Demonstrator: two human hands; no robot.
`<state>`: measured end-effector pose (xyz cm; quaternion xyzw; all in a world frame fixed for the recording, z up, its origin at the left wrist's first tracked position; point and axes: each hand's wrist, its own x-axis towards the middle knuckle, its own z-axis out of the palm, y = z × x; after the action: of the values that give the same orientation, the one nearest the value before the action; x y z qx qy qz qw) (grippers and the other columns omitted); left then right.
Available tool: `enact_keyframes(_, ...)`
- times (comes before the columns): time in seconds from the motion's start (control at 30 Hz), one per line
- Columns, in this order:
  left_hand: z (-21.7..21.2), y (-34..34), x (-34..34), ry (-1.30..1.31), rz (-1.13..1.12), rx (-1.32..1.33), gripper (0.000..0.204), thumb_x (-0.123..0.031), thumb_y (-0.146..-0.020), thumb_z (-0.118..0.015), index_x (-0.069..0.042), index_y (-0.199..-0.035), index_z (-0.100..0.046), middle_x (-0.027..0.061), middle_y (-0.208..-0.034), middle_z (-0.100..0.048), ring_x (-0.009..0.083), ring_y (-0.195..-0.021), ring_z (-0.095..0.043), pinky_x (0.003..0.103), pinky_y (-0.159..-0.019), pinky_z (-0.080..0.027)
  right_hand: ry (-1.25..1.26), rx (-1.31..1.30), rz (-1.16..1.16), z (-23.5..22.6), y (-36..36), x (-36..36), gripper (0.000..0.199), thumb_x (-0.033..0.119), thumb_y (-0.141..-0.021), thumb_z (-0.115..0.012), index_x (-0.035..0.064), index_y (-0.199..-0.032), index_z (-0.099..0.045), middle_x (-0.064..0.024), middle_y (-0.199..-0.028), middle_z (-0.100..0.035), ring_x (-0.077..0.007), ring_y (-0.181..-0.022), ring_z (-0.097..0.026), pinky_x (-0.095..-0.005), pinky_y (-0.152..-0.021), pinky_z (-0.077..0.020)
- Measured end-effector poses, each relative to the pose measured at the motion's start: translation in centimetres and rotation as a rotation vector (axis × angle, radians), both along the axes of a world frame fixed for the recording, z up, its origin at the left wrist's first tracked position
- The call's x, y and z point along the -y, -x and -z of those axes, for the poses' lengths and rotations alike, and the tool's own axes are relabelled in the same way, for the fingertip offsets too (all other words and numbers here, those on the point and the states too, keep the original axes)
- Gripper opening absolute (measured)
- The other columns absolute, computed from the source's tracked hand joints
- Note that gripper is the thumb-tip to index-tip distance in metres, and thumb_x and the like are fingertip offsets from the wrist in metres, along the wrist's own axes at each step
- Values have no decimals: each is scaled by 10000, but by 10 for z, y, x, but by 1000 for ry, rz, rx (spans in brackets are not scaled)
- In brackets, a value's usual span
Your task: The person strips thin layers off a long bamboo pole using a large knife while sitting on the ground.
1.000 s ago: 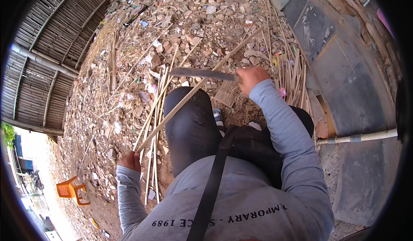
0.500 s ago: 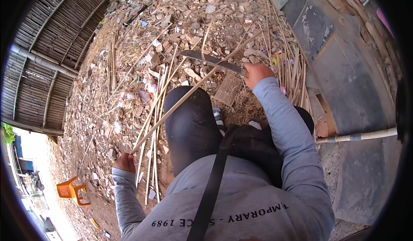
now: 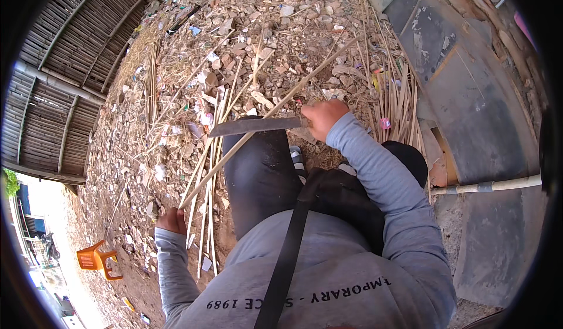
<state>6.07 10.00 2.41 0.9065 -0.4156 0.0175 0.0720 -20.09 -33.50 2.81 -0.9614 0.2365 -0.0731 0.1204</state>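
The right hand (image 3: pixel 325 119) was clenched around the handle of a long dark knife (image 3: pixel 255 126), its blade reaching leftward over the left knee (image 3: pixel 258 170). The left hand (image 3: pixel 172 220), well out to the left and lower, gripped the near end of a long pale strip (image 3: pixel 299 89). That strip ran slantwise up and to the right, over the left leg and under the blade; whether steel and strip touched could not be told. Just beside the left hand, loose thin strips (image 3: pixel 223 103) lay on the rubble-strewn ground (image 3: pixel 287 35). A heap of flat strips (image 3: pixel 404 109) lay beyond the right knee, a small pink thing (image 3: pixel 384 123) among them. Farther right were dark sheets (image 3: pixel 489 135) and a pale pole (image 3: pixel 507 185); far left, an orange chair (image 3: pixel 91 258) stood below a slatted wall (image 3: pixel 64 41).
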Motion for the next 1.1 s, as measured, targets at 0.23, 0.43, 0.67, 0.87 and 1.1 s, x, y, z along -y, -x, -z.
enact_keyframes(0.23,3,-9,-20,33,49,109,288,-301,-959,-472,-84,-781,-536,185,-597,-550,408,-526,-549,517,-473,-409,-40,-7,523,21,33,71,259,219,-772,-650,130,-1013,-620,-138,-897,-675,-351,-876,-651,-466,-790,-520)
enact_keyframes(0.43,4,-6,-17,4,15,78,289,-309,-952,-480,-82,-786,-549,184,-592,-550,406,-526,-552,510,-481,-416,52,132,390,24,35,60,212,207,-743,-704,100,-904,-617,-119,-810,-664,-351,-806,-649,-474,-732,-513)
enact_keyframes(0.67,1,-2,-18,2,23,33,291,-301,-947,-478,-75,-777,-543,182,-578,-537,406,-517,-544,503,-477,-411,138,118,97,12,13,28,135,187,-780,-661,106,-870,-602,-126,-744,-633,-349,-745,-641,-469,-725,-506)
enact_keyframes(0.87,-2,-7,-39,54,42,91,266,-257,-937,-480,-70,-750,-515,186,-577,-529,414,-513,-530,512,-477,-396,-183,118,657,34,59,104,267,230,-807,-666,95,-1036,-635,-155,-898,-685,-346,-860,-662,-443,-796,-517)
enact_keyframes(1.1,3,-9,-38,21,53,59,264,-279,-943,-477,-72,-795,-550,194,-587,-537,419,-526,-542,508,-481,-408,-218,140,589,21,50,83,308,253,-770,-695,105,-1035,-644,-152,-877,-681,-364,-848,-649,-431,-766,-520)
